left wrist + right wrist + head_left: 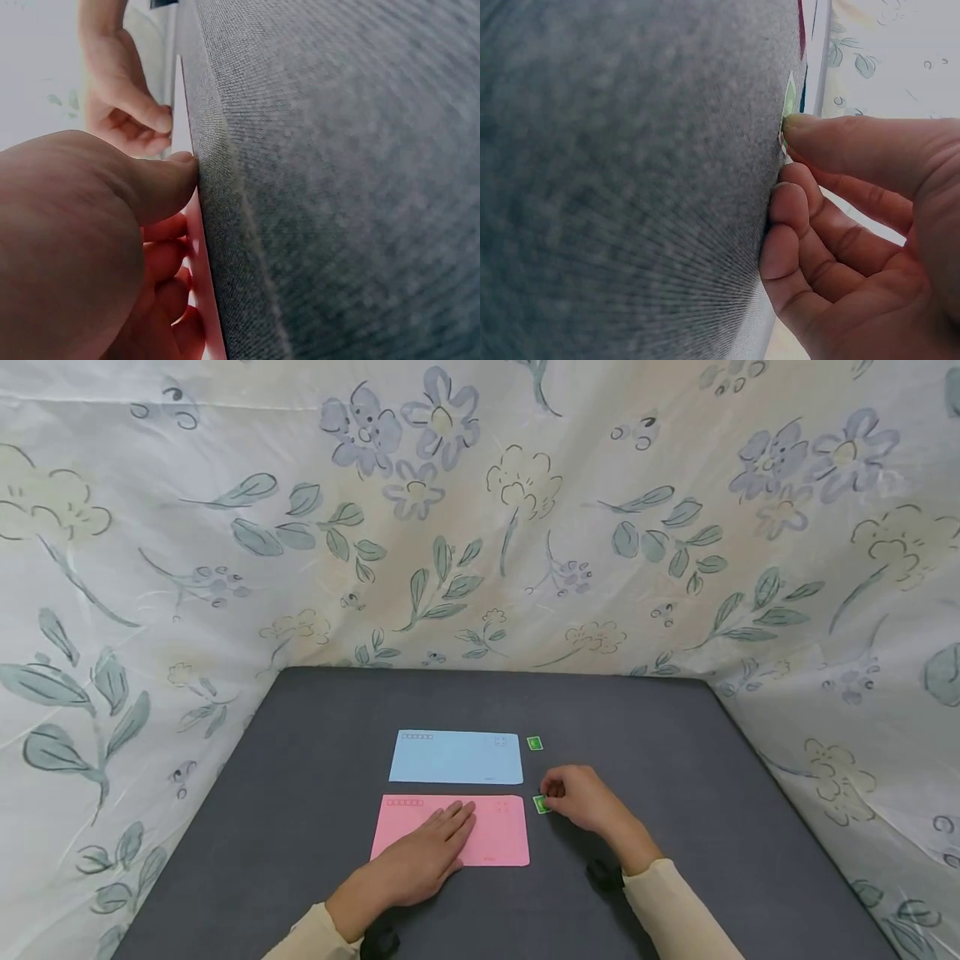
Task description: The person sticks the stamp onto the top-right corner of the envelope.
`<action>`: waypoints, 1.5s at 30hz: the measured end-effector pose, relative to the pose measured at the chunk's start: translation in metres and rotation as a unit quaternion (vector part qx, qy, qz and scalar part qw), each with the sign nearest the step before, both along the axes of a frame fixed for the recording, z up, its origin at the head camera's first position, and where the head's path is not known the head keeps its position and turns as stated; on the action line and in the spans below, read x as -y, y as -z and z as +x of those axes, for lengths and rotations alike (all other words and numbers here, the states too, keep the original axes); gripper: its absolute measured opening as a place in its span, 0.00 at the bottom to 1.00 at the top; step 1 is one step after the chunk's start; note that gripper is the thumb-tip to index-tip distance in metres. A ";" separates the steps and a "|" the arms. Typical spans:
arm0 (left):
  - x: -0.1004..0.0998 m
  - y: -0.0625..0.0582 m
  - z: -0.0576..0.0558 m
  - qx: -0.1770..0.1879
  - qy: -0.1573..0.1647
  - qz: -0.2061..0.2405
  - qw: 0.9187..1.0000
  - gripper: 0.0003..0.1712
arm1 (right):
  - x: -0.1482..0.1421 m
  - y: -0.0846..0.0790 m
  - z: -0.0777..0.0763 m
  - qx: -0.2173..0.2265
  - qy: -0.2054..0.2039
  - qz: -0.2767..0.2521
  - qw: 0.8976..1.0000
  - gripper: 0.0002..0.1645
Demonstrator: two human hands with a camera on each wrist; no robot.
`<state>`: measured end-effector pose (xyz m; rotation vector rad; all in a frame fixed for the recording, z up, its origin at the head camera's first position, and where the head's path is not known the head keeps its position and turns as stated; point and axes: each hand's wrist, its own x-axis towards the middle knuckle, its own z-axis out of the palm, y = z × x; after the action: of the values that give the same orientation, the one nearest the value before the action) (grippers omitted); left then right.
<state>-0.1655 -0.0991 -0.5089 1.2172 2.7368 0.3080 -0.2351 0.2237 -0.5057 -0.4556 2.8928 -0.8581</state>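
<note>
A pink envelope [495, 839] lies flat on the dark cloth, its printed boxes along the top edge. My left hand [423, 860] rests on its left half, fingers straight and pointing away to the right; in the left wrist view the thumb [169, 180] lies at the envelope's near edge. Just past the right edge of the envelope, my right hand [585, 797] pinches a small green stamp [540, 805] with white edges at its right side. The right wrist view has the thumb tip on this stamp [788, 101], the other fingers curled beside it against the cloth.
Above the pink envelope lies a blue envelope [456, 758]. A second green stamp [535, 743] is just right of it. The dark grey cloth [315, 735] covers the table, and flowered curtains [480, 527] hang close behind and on both sides.
</note>
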 end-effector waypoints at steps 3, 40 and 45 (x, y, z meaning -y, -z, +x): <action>0.001 -0.001 0.000 0.003 0.002 0.002 1.000 0.36 | 0.000 0.000 0.000 -0.003 -0.004 0.000 1.000 0.10; 0.003 -0.002 -0.006 0.019 0.002 -0.002 1.000 0.36 | 0.003 -0.005 0.002 -0.008 -0.008 -0.014 1.000 0.15; 0.003 -0.004 -0.006 0.019 0.004 -0.001 1.000 0.36 | 0.001 -0.004 0.000 -0.004 -0.003 -0.019 1.000 0.13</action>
<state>-0.1716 -0.1025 -0.5051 1.2087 2.6993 0.3248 -0.2350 0.2229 -0.5018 -0.4713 2.8849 -0.9138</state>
